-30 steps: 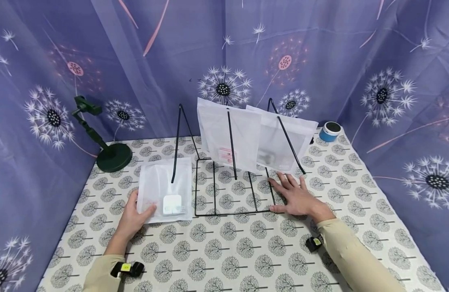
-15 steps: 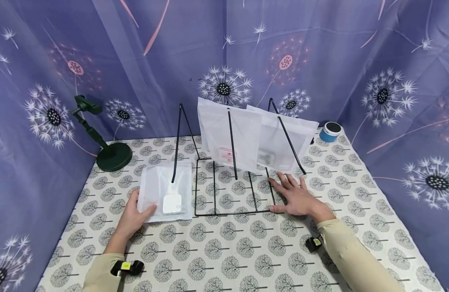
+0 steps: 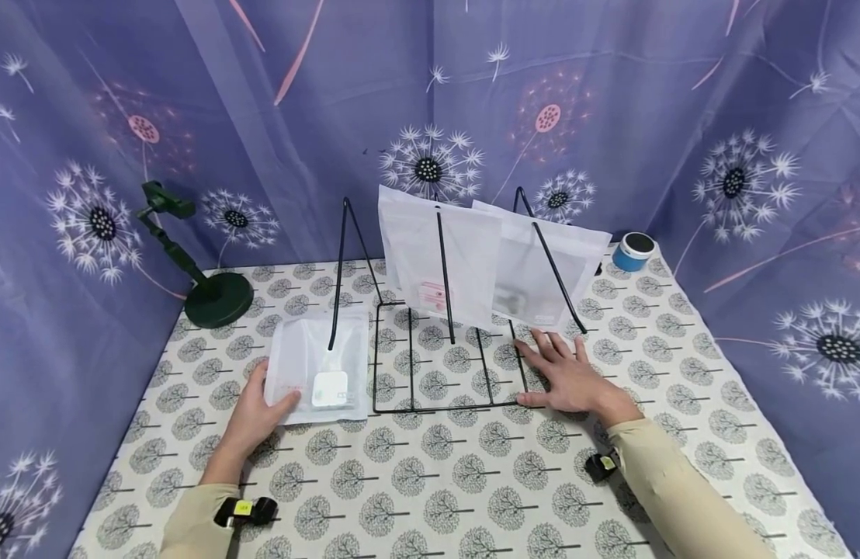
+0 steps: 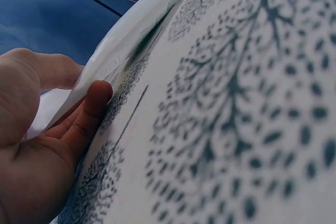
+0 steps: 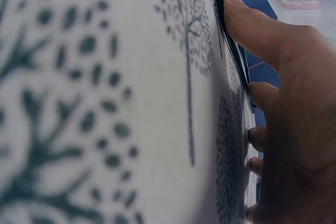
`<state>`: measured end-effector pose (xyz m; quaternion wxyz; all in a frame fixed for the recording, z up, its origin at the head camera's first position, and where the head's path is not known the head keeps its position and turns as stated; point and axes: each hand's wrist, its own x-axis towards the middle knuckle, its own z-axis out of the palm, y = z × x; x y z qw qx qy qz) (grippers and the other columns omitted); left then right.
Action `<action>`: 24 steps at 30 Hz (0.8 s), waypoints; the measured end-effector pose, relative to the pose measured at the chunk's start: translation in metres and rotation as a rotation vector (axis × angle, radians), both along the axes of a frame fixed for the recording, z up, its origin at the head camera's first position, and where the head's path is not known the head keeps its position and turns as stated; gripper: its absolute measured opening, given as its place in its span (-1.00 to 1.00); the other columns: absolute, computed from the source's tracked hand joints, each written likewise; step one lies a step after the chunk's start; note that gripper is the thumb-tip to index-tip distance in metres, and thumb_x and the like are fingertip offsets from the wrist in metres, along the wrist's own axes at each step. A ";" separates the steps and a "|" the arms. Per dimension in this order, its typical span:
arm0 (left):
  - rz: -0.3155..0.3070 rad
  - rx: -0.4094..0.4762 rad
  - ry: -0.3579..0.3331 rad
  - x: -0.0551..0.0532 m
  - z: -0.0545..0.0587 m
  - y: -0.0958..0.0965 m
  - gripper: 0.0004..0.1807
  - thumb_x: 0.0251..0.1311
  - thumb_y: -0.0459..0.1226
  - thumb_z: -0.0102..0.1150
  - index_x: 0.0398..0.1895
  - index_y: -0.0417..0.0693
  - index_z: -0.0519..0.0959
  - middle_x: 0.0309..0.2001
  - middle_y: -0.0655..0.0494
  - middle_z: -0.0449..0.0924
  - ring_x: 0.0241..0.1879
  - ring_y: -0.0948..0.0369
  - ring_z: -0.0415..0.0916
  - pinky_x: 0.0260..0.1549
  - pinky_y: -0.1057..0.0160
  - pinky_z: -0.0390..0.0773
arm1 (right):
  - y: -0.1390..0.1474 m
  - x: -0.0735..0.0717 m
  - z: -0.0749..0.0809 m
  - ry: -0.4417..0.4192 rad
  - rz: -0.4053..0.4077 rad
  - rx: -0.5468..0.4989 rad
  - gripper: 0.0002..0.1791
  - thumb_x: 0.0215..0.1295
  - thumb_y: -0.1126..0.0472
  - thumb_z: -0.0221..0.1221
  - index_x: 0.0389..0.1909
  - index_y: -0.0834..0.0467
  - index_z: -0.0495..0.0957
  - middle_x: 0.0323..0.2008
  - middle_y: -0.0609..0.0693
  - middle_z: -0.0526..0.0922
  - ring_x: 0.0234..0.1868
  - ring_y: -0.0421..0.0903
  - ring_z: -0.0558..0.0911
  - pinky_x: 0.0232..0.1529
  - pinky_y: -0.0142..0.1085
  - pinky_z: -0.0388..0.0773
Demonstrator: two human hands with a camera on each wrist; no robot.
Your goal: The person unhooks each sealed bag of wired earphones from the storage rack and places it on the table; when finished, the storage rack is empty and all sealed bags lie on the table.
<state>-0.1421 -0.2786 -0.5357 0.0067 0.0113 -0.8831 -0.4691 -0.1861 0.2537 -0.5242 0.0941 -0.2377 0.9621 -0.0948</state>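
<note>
In the head view my left hand (image 3: 251, 411) pinches the left edge of a white translucent pouch (image 3: 300, 353), thumb on top. A white square item shows through its lower part. From the left wrist view, fingers lie under the pouch (image 4: 136, 22), with part of its edge raised off the cloth. The left prong of a black wire rack (image 3: 433, 409) overlaps the pouch's upper half in the head view. My right hand (image 3: 570, 380) rests, fingers spread, at the right side of the rack's base. Two similar pouches, a front one (image 3: 409, 248) and another (image 3: 524, 260), hang from the other prongs.
A dark green stand (image 3: 219, 301) is at the back left. At the back right sits a blue round container (image 3: 630, 256) with a dark top. Tree-patterned cloth (image 3: 444, 489) covers the table, and purple curtains (image 3: 318, 155) enclose it.
The pouch in my left hand has shifted slightly, its upper left corner moving a little right and toward me. My right hand and the rack stay where they were.
</note>
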 end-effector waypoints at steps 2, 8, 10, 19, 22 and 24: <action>0.003 -0.015 0.010 0.001 -0.001 0.000 -0.09 0.12 -0.35 0.30 0.47 -0.31 0.00 0.25 -0.43 0.29 0.19 -0.32 0.32 0.24 -0.33 0.30 | 0.000 0.000 0.000 -0.001 0.000 -0.001 0.10 0.09 -0.56 0.03 0.55 -0.09 -0.05 0.55 0.20 -0.23 0.51 0.34 -0.15 0.35 0.47 -0.41; -0.001 -0.037 0.017 0.001 -0.003 0.000 0.00 0.12 -0.34 0.30 0.54 -0.18 -0.09 0.36 -0.42 0.19 0.26 -0.36 0.25 0.27 -0.36 0.25 | 0.002 0.000 -0.003 0.005 -0.002 0.004 0.10 0.09 -0.56 0.02 0.55 -0.10 -0.06 0.55 0.20 -0.22 0.51 0.34 -0.14 0.36 0.47 -0.39; -0.002 -0.044 0.015 0.000 -0.002 0.000 0.02 0.12 -0.33 0.30 0.55 -0.12 -0.12 0.38 -0.40 0.17 0.28 -0.35 0.24 0.28 -0.35 0.25 | 0.002 0.000 -0.004 0.007 -0.003 0.001 0.10 0.09 -0.56 0.01 0.55 -0.10 -0.06 0.55 0.20 -0.22 0.51 0.34 -0.14 0.35 0.47 -0.39; -0.015 -0.109 -0.005 0.000 0.004 -0.001 0.07 0.13 -0.30 0.31 0.56 -0.15 -0.20 0.42 -0.45 0.09 0.30 -0.37 0.20 0.30 -0.32 0.23 | 0.002 -0.001 -0.004 0.004 -0.006 -0.006 0.09 0.09 -0.56 0.02 0.55 -0.12 -0.07 0.55 0.19 -0.24 0.52 0.33 -0.17 0.36 0.46 -0.42; -0.022 -0.147 -0.022 -0.001 0.007 -0.001 0.10 0.13 -0.27 0.31 0.55 -0.20 -0.26 0.43 -0.48 0.02 0.31 -0.40 0.16 0.32 -0.33 0.19 | 0.001 -0.001 -0.004 -0.001 -0.005 -0.004 0.10 0.09 -0.56 0.02 0.55 -0.13 -0.08 0.56 0.18 -0.25 0.52 0.32 -0.19 0.36 0.45 -0.43; -0.034 -0.167 -0.039 -0.002 0.009 -0.001 0.12 0.13 -0.26 0.31 0.55 -0.20 -0.30 0.43 -0.50 0.00 0.30 -0.41 0.17 0.31 -0.35 0.18 | 0.001 -0.001 -0.003 -0.005 -0.005 -0.002 0.10 0.09 -0.56 0.02 0.55 -0.13 -0.08 0.56 0.18 -0.25 0.52 0.32 -0.20 0.36 0.45 -0.44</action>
